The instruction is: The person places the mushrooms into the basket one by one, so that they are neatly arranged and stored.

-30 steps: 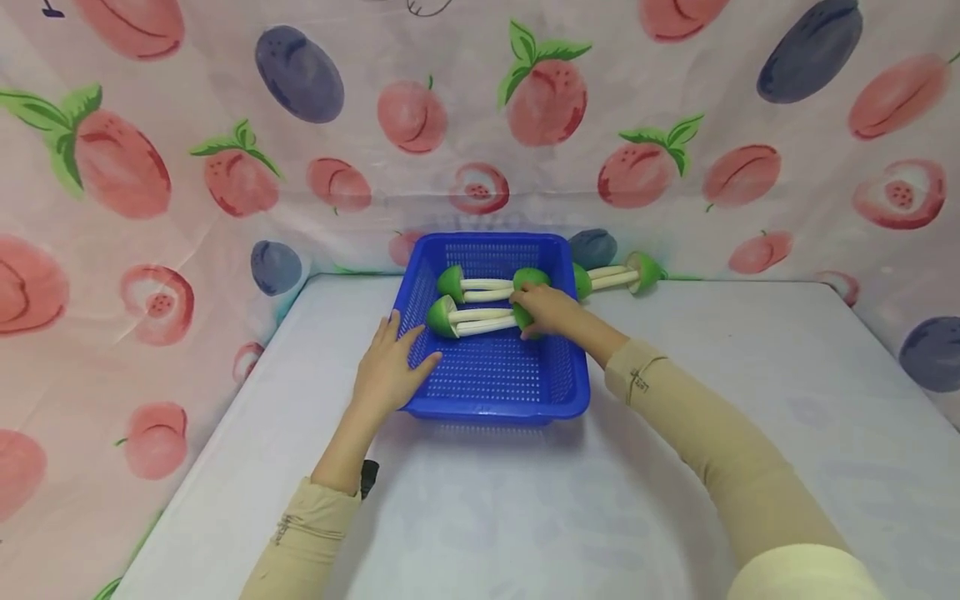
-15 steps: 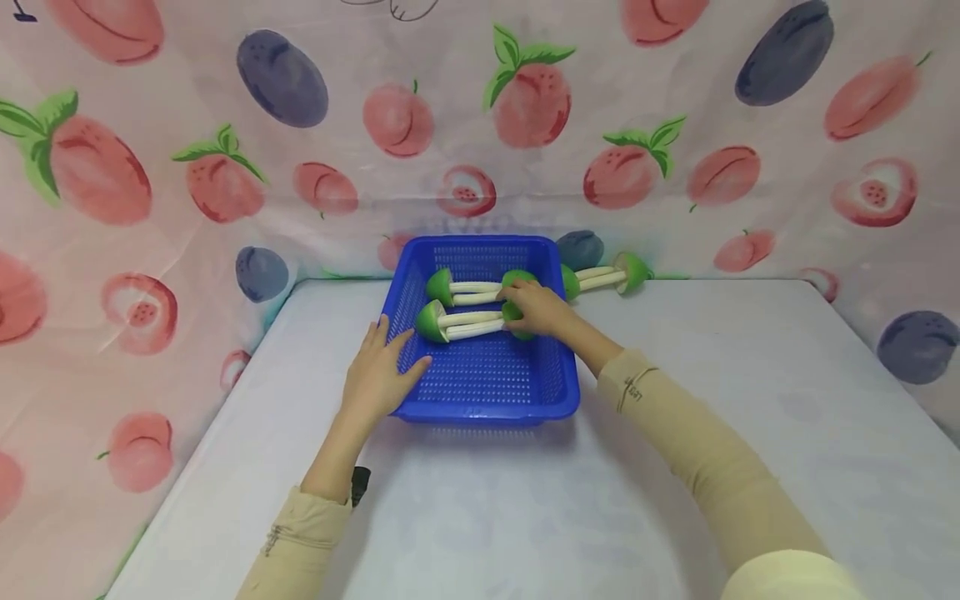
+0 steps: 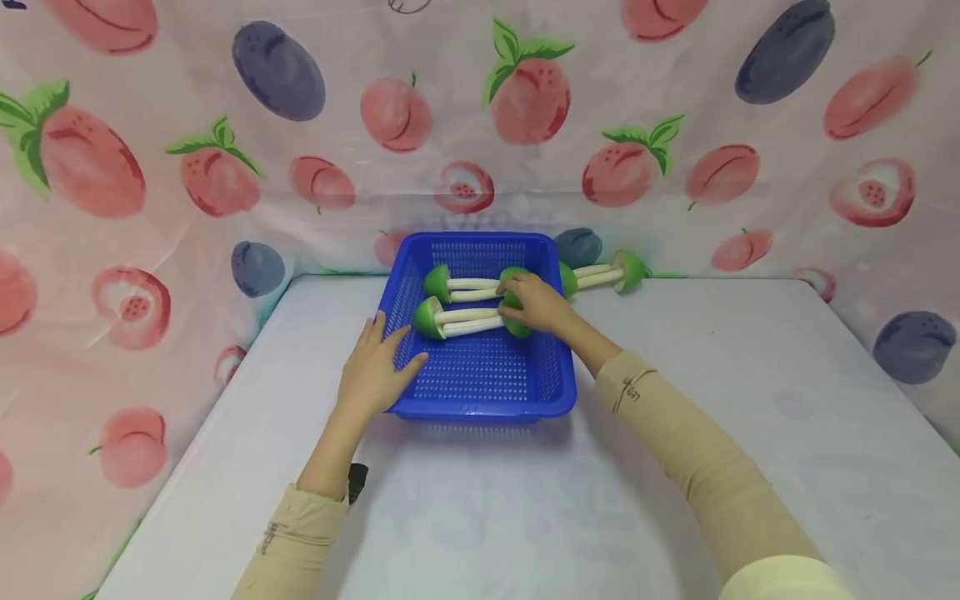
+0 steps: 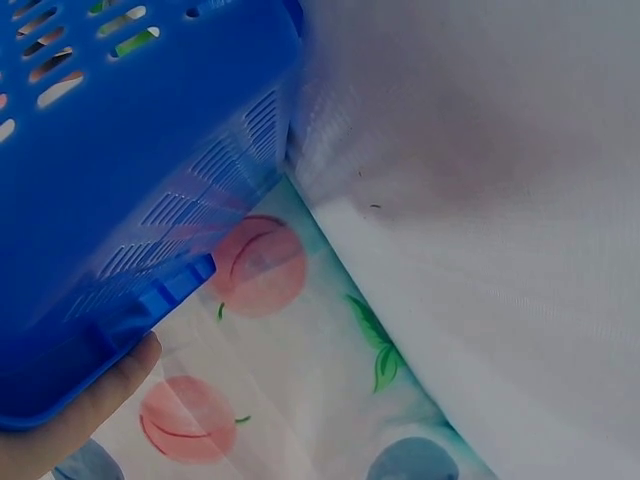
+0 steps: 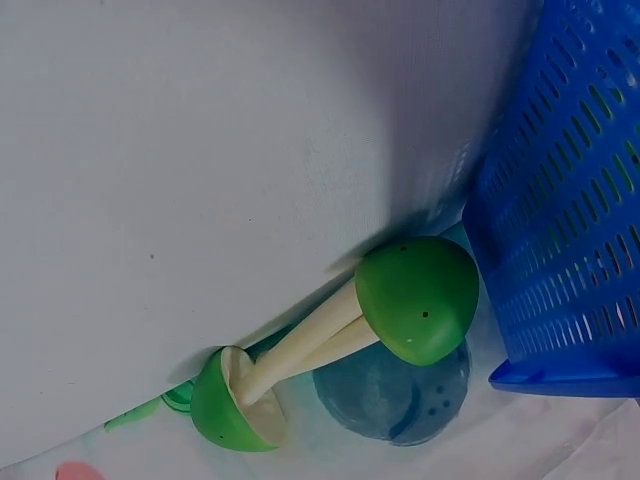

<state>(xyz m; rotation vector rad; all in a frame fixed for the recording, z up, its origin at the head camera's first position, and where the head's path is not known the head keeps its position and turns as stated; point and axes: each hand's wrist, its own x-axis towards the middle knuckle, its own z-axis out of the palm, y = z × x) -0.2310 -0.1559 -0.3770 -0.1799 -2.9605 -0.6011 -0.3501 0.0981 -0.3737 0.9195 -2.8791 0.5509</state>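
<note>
A blue perforated plastic basket [image 3: 480,408] stands on the white table. Inside it lie two mushroom-like pieces with green domed caps at both ends of pale stems, a rear one [image 3: 472,289] and a nearer one [image 3: 468,322]. My right hand [image 3: 542,303] is over their right ends, thumb and fingers bent around the green cap of the nearer piece. At the basket's left side, my left hand [image 3: 371,367] rests on the rim with fingers spread, thumb towards the inside. In the left wrist view a finger [image 4: 125,380] lies along the rim's outer side.
Another mushroom-like piece [image 5: 320,340] lies outside, right of the basket, against the fruit-patterned cloth [image 3: 465,117] behind the table. The white tabletop [image 3: 712,375] extends to both sides. A small black object [image 3: 357,483] shows at the left wrist.
The head view has shifted slightly, so the scene sits further left. Both hands keep nearly the same places; the right fingers have spread a little around the cap.
</note>
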